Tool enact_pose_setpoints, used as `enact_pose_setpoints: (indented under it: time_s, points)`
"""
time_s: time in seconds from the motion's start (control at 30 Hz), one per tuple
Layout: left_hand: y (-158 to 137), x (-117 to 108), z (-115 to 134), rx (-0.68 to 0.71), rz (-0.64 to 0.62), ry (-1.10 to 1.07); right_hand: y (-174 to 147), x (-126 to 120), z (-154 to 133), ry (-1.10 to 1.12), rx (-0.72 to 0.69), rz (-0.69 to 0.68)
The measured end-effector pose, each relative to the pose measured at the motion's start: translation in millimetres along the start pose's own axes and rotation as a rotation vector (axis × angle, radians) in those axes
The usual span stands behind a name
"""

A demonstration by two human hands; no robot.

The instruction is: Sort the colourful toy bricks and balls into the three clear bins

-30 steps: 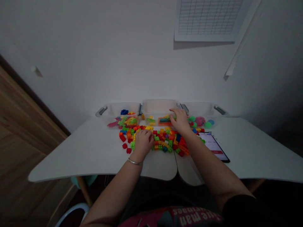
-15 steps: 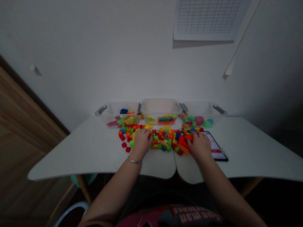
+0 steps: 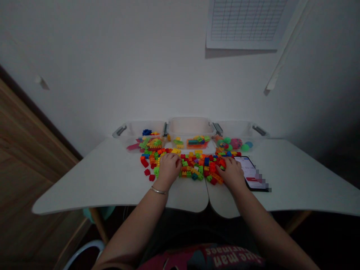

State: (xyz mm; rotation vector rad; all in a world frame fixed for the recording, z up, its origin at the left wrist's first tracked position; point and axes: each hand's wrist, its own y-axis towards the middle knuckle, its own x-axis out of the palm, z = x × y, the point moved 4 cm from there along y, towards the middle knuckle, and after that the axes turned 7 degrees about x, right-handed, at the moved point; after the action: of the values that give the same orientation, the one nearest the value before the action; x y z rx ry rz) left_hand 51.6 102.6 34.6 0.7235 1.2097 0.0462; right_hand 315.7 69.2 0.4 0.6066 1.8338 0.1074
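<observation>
A heap of colourful toy building bricks [image 3: 194,163] spreads across the middle of the white table. Over its left part rests my left hand [image 3: 170,168], a bracelet on the wrist. Its fingers are curled together, and whatever is between them is hidden. My right hand [image 3: 233,173] lies at the heap's right end with thumb and fingers apart, touching red and orange bricks [image 3: 213,168]. Just right of that hand, a phone or tablet [image 3: 249,170] with a lit screen lies flat on the table.
Along the wall stand three clear bins: the left bin [image 3: 132,129] and middle bin [image 3: 192,125] with brick pieces inside, the right bin [image 3: 239,129] with coloured balls. A few red bricks [image 3: 147,172] lie loose at left. The white table [image 3: 98,183] has a seam with a notched front edge.
My right hand has shifted left over the bricks, uncovering more of the lit screen. Some bricks under it have moved. My left hand stays in place.
</observation>
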Motion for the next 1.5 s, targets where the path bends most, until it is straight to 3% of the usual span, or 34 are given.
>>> enact_pose_setpoints:
  time_s: [0.33,0.5,0.6,0.77,0.97,1.13,1.27,1.4,1.5]
  points:
    - [1,-2,1,0.005,-0.012,0.002,25,8,7,0.302,-0.081,0.049]
    - [2,-3,1,-0.005,-0.015,0.003,37,13,-3,0.476,-0.080,0.051]
    - [3,-3,0,0.006,-0.014,0.004,42,12,-16,0.529,-0.085,0.051]
    - [2,-2,0,0.001,-0.012,-0.003,43,6,-55,0.522,-0.255,0.038]
    - [2,-2,0,-0.002,0.021,-0.017,29,11,-106,0.407,-0.497,-0.129]
    - [2,-5,0,0.027,0.050,-0.014,15,15,-115,0.341,-0.532,-0.150]
    - [0,-12,8,0.199,0.052,-0.029,15,7,-104,0.351,-0.527,-0.131]
    - [-6,-12,27,0.548,-0.095,-0.095,12,-3,-85,0.312,-0.522,-0.144]
    - [-10,-5,36,0.665,-0.192,-0.102,2,-7,-70,0.279,-0.551,-0.201]
